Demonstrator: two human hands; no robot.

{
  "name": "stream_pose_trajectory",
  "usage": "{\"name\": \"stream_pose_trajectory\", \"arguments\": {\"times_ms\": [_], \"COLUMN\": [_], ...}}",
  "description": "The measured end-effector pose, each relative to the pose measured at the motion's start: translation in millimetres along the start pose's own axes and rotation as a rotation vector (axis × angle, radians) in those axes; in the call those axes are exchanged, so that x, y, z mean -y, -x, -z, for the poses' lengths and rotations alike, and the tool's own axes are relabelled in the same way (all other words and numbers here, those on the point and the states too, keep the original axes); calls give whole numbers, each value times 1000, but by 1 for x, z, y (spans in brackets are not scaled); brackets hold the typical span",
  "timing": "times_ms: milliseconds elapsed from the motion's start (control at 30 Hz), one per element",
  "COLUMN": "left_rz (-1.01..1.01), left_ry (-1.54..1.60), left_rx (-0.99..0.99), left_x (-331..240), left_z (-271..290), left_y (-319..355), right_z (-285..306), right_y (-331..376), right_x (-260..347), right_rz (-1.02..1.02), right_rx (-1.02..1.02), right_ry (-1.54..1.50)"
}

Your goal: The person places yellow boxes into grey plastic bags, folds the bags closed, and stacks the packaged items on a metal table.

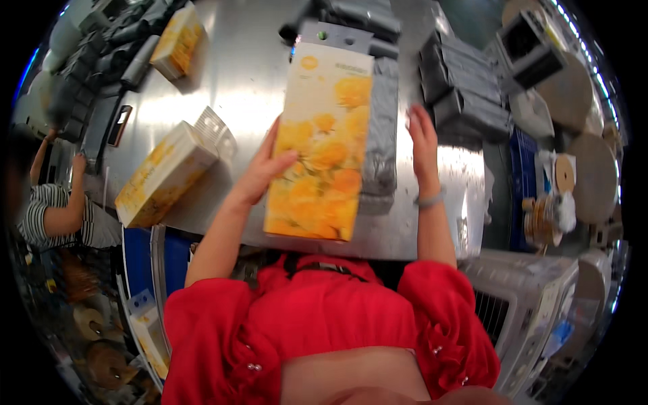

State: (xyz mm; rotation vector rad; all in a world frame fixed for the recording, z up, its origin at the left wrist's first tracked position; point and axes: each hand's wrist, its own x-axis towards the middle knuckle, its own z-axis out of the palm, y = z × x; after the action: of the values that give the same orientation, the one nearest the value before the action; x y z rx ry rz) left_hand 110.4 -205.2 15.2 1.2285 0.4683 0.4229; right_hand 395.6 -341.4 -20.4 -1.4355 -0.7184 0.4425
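My left hand [260, 169] grips the left side of a tall soft pack [327, 145] printed with yellow flowers, its thumb lying across the front. At the far end this pack has a grey strip with holes. Partly hidden behind it lies a grey plastic-wrapped bundle [383, 128] on the metal table [250, 40]. To the right of both, my right hand [424, 145] is raised with fingers stretched out and nothing in it. A similar flowered pack [169, 175] rests left of my left forearm, with a clear plastic flap at its end.
Another flowered pack [177, 42] stands at the far left, beside rows of grey bundles. More grey bundles [469, 88] are stacked at the right. A phone-like dark object [120, 126] lies near the left edge. A person in a striped top [57, 212] works at the left.
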Motion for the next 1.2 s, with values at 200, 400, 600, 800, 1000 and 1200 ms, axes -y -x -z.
{"name": "stream_pose_trajectory", "arguments": {"times_ms": [200,400,600,800,1000,1200], "left_rz": [195,-426,-570,-316,-23,-1], "left_ry": [-900,-1645,-1006,-1005,-1220,-1263], "left_rx": [242,119,-107,-282,203,467], "left_x": [72,117,61,125,114,100], "left_z": [0,-4,-19,-16,-13,-27], "left_y": [-30,-136,-125,-107,-26,30], "right_z": [23,24,7,2,28,43], "right_y": [29,33,31,44,112,156], "right_x": [-66,-107,-60,-92,-38,-30], "right_rz": [-263,127,355,171,-23,-32], "right_rx": [61,118,-47,-56,448,548], "right_ry": [68,673,742,870,1147,1110]}}
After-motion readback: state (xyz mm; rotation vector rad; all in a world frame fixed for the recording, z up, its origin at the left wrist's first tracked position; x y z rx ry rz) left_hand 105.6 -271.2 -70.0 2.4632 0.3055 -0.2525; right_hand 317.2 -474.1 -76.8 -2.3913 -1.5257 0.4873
